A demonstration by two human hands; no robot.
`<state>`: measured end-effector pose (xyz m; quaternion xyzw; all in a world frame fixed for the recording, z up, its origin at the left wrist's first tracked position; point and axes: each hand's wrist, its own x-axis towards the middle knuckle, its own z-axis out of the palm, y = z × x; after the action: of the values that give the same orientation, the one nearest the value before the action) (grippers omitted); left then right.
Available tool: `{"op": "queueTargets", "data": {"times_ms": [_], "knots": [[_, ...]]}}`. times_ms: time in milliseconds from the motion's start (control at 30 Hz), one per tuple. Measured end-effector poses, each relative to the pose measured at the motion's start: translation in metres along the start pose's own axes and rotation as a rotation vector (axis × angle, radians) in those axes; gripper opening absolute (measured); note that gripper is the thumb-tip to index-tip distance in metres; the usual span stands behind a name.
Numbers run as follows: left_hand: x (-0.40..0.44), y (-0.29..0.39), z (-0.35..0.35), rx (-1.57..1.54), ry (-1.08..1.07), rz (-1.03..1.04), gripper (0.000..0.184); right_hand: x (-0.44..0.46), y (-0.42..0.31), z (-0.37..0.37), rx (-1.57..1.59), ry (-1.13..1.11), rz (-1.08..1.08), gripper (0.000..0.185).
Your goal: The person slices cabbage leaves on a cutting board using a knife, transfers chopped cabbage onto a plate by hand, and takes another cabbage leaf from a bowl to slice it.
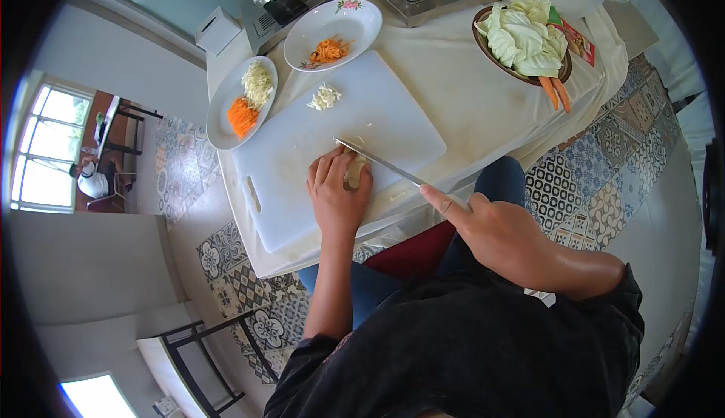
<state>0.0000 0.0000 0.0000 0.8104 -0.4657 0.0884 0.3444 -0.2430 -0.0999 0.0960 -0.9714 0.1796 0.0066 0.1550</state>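
Lit brightly and softly around the right-hand grip [495, 228], with faint shadows on the white rectangular plastic cutting board [283, 180] ahead and left of it. Blown out at the white-framed, gridded window [53, 142] far left of the grip. Curved by fisheye distortion, darkened to black in the corners.

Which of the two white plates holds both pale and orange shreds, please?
The smaller plate, on the left: it holds pale shreds beside orange shreds, while the flowered plate shows only orange ones.
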Motion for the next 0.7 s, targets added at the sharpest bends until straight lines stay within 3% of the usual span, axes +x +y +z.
{"op": "queueTargets", "data": {"times_ms": [400,700], "knots": [[-0.004,0.003,-0.005,-0.017,0.087,0.031,0.029,0.024,-0.001,0.011,0.091,0.126,-0.057,0.063],[-0.004,0.005,-0.007,0.064,-0.008,0.014,0.030,0.010,0.006,0.020,0.119,0.129,-0.007,0.068]]}}
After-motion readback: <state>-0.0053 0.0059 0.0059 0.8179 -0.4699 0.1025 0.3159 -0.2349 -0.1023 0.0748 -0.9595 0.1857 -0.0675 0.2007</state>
